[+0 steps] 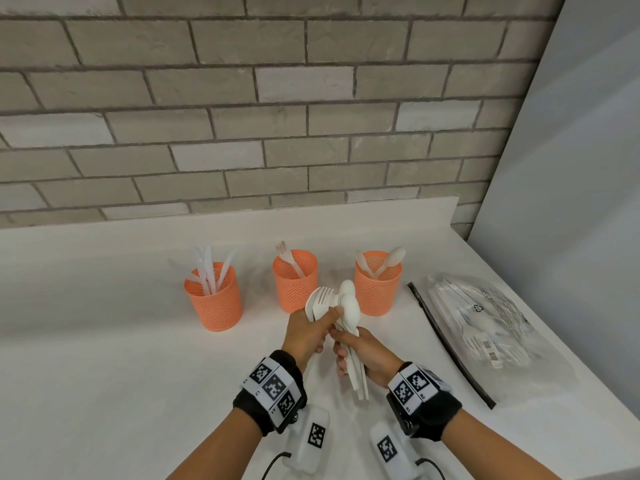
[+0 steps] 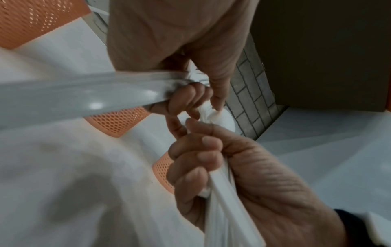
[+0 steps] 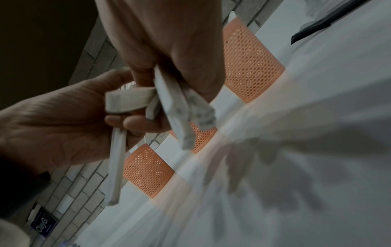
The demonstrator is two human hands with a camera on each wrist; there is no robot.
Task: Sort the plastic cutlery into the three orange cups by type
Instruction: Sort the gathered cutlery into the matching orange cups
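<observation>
Three orange mesh cups stand in a row on the white counter [image 1: 104, 358]. The left cup [image 1: 214, 301] holds knives, the middle cup [image 1: 295, 282] one fork, the right cup [image 1: 378, 284] spoons. Just in front of the middle and right cups, both hands hold a bundle of white forks and spoons [image 1: 346, 303] above the counter. My left hand [image 1: 322, 329] grips the part of the bundle near the heads, thumb across it. My right hand [image 1: 344, 346] is curled round the handles [image 1: 358, 379] lower down. The wrist views show the same grips, blurred: left hand [image 2: 190, 95], right hand [image 3: 173, 63].
A clear plastic bag [image 1: 485, 323] with more white cutlery lies at the right, with a black strip [image 1: 446, 344] beside it. A brick wall runs behind the cups and a pale wall panel closes the right side. The counter's edge runs near the bag.
</observation>
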